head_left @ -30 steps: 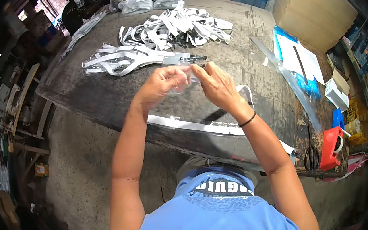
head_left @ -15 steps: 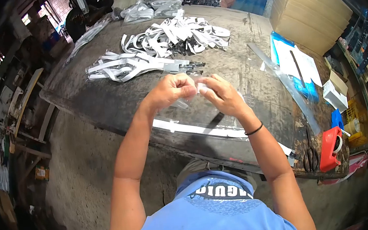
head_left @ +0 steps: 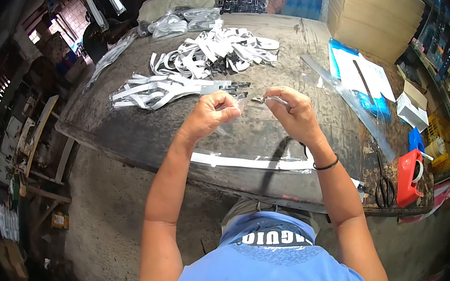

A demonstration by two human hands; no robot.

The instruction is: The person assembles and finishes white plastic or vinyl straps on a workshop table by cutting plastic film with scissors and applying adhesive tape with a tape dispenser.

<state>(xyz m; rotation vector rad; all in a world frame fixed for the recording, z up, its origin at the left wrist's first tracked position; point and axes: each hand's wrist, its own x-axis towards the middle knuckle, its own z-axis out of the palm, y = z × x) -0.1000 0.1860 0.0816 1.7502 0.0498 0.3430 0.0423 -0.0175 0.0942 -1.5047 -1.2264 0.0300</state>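
Observation:
My left hand [head_left: 210, 114] is closed on a clear plastic bag [head_left: 221, 128], pinched between thumb and fingers over the worktable [head_left: 142, 135]. To its right my right hand [head_left: 292, 112] is closed on a small item with a metallic end [head_left: 258, 99] poking out by the fingertips; the rest is hidden. A gap separates the hands. Just beyond them lies a packed bundle of white straps [head_left: 156, 90] with dark clips. Nearer the table's front edge, a long white strap [head_left: 249, 163] runs flat below both hands.
A loose pile of white straps [head_left: 215, 48] lies farther back, with bagged straps [head_left: 185, 22] behind. On the right are a ruler [head_left: 348, 106], papers [head_left: 363, 74], a cardboard box [head_left: 376, 9], scissors [head_left: 385, 192] and a red tape dispenser [head_left: 409, 179].
My hands have moved apart. The right one has shifted right, and a small metallic-ended item now shows at its fingertips.

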